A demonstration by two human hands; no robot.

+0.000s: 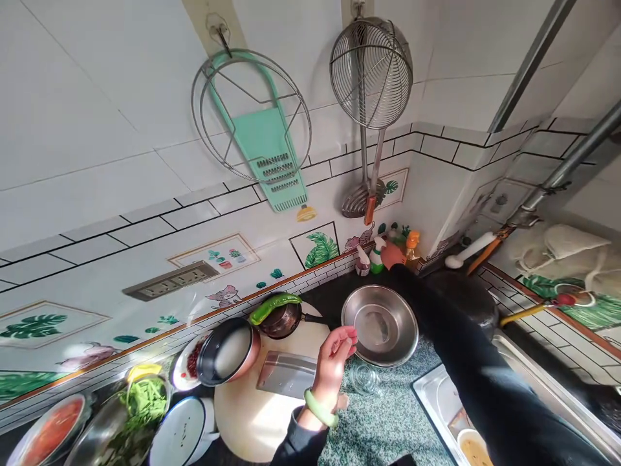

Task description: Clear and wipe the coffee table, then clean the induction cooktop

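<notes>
This is a home kitchen: above the speckled counter (383, 414), a green grater (264, 155) and wire strainer (371, 72) hang on tiled wall, a cleaver (286, 374) lies on a round chopping board (242, 414), and a steel sink (431, 398) adjoins it.

Above L fingers (345, 336): mint veg grater (264, 152) + wire spider strainer (371, 74) on wall hooks. Left of fingers: wall power socket (171, 281); lower left, steel bowl w/ greens (140, 404).
</notes>
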